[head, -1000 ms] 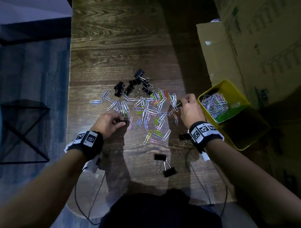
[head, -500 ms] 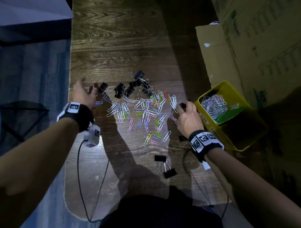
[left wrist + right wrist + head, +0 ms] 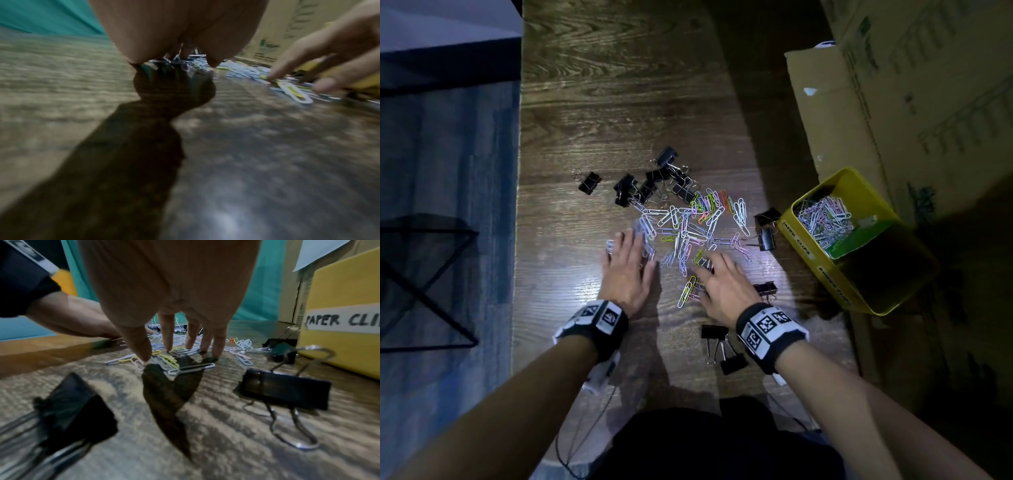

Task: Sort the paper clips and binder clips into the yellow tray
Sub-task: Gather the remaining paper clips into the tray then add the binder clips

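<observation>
Coloured paper clips [image 3: 688, 233] lie scattered mid-table, with a cluster of black binder clips [image 3: 654, 181] just beyond them and one binder clip [image 3: 589, 182] off to the far left. My left hand [image 3: 628, 246] lies flat with straight fingers on the pile's left edge. My right hand [image 3: 709, 270] spreads its fingertips [image 3: 146, 356] down onto clips at the pile's near side, gripping nothing. The yellow tray [image 3: 804, 246] stands at the right with paper clips in its far compartment [image 3: 825, 222]; its wall [image 3: 339, 293] is labelled "PAPER CLI…". Its near compartment is in shadow.
Two binder clips [image 3: 767, 236] lie beside the tray's left wall, one [image 3: 285, 391] is right of my right hand, and a pair [image 3: 722, 346] lies by my right wrist. A large cardboard box [image 3: 911, 102] stands behind the tray. The table's left edge [image 3: 517, 240] drops to blue floor.
My left hand came back from the far left, leaving a binder clip there, and now rests on the pile's left edge. My right hand drew back from beside the tray to the pile's near side.
</observation>
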A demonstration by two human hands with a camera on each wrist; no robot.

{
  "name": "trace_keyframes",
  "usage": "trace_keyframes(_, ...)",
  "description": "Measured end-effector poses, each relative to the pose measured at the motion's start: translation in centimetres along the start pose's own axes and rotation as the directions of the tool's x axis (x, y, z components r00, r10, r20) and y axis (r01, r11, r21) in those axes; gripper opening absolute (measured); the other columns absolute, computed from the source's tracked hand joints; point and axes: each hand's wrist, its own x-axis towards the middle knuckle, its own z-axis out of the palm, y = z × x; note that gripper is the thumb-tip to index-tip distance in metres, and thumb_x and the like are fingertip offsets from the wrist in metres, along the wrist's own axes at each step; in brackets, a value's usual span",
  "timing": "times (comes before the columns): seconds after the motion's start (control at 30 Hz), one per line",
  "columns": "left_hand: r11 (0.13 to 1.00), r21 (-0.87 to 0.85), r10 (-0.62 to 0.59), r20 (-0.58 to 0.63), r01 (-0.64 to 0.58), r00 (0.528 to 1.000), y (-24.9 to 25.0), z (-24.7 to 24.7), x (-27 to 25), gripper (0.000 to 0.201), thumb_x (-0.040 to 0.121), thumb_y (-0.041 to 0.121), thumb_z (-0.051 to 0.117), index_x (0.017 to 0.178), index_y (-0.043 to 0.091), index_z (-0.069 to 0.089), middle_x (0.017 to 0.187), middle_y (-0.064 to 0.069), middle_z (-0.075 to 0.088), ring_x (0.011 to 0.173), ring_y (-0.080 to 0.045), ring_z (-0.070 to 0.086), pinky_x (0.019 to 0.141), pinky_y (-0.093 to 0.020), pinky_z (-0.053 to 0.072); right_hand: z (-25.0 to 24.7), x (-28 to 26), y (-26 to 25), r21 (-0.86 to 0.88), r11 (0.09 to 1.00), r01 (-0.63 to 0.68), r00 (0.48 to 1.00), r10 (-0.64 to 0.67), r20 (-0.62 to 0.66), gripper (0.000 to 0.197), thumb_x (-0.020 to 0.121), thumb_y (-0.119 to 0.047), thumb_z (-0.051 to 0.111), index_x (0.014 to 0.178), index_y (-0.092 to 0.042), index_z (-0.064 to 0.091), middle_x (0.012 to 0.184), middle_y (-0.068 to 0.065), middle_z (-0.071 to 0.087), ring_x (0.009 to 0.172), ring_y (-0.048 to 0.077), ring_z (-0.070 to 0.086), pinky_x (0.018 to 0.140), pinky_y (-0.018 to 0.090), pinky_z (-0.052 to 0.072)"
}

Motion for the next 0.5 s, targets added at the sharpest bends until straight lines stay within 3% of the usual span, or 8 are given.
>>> trace_keyframes(0.1, 0.988, -0.009, 0.151, 0.063, -0.151, 0.986, 1.2, 0.4, -0.7, 0.059, 0.096, 0.045, 0.028, 0.148, 0.022, 0.009, 0.155, 0.002, -0.002, 0.143, -0.016, -0.005, 0.116, -0.042, -0.003, -0.1, 0.1, 0.2, 0.057, 0.991, -0.118, 0.99, 0.122, -0.072, 0.065, 0.086, -0.018, 0.057, 0.145, -0.018, 0.029, 0.153, 0.017, 0.018, 0.143, 0.035, 0.01, 0.117, 0.049, 0.018)
trace_keyframes(0.2, 0.995, -0.07, 0.074, 0.002, -0.074, 0.997, 1.9, 0.0, 0.6, 0.061, 0.096, 0.039, 0.037, 0.148, 0.02, 0.011, 0.157, -0.001, -0.002, 0.144, -0.017, -0.004, 0.115, -0.041, -0.002, -0.1, 0.1, 0.5, 0.066, 0.974, -0.216, 0.974, 0.22, -0.061, 0.066, 0.088, -0.021, 0.053, 0.147, -0.013, 0.024, 0.155, 0.021, 0.01, 0.144, 0.037, 0.002, 0.118, 0.049, 0.015)
trace_keyframes(0.27, 0.998, -0.071, 0.002, 0.006, -0.002, 1.0, 2.2, -0.2, 1.8, 0.062, 0.096, 0.039, 0.037, 0.148, 0.02, 0.009, 0.157, -0.003, -0.002, 0.144, -0.02, -0.006, 0.115, -0.044, -0.002, 0.2, -0.1, 0.3, 0.065, 0.98, -0.188, 0.981, 0.19, -0.036, 0.063, 0.089, -0.021, 0.052, 0.146, -0.012, 0.026, 0.155, 0.019, 0.009, 0.144, 0.036, 0.002, 0.117, 0.05, 0.018)
trace_keyframes(0.33, 1.0, -0.008, 0.012, 0.068, -0.012, 0.998, 2.7, 0.1, 2.1, 0.061, 0.097, 0.041, 0.032, 0.148, 0.022, 0.005, 0.157, -0.002, -0.006, 0.143, -0.021, -0.011, 0.113, -0.045, -0.007, 0.7, -0.2, 0.0, 0.083, 0.99, -0.113, 0.993, 0.115, -0.02, 0.062, 0.089, -0.02, 0.053, 0.145, -0.014, 0.03, 0.156, 0.015, 0.01, 0.145, 0.034, 0.003, 0.115, 0.052, 0.023)
trace_keyframes(0.43, 0.986, 0.039, 0.156, 0.16, -0.164, 0.975, 3.2, 1.0, 1.2, 0.061, 0.096, 0.047, 0.024, 0.148, 0.022, 0.004, 0.155, 0.0, -0.009, 0.141, -0.018, -0.015, 0.116, -0.047, -0.005, 1.1, -0.3, -0.1, 0.09, 0.995, -0.03, 0.999, 0.033, -0.031, 0.06, 0.089, -0.02, 0.054, 0.145, -0.018, 0.031, 0.155, 0.014, 0.014, 0.145, 0.033, 0.007, 0.116, 0.047, 0.019)
trace_keyframes(0.5, 0.967, 0.064, 0.232, 0.195, -0.248, 0.953, 3.0, 1.5, 0.4, 0.067, 0.09, 0.056, 0.015, 0.148, 0.023, 0.006, 0.156, 0.001, -0.004, 0.142, -0.016, -0.012, 0.117, -0.048, -0.001, 0.9, -0.3, 0.5, 0.11, 0.991, -0.07, 0.993, 0.081, -0.09, 0.061, 0.089, -0.022, 0.053, 0.145, -0.019, 0.03, 0.154, 0.014, 0.017, 0.144, 0.033, 0.011, 0.116, 0.046, 0.02)
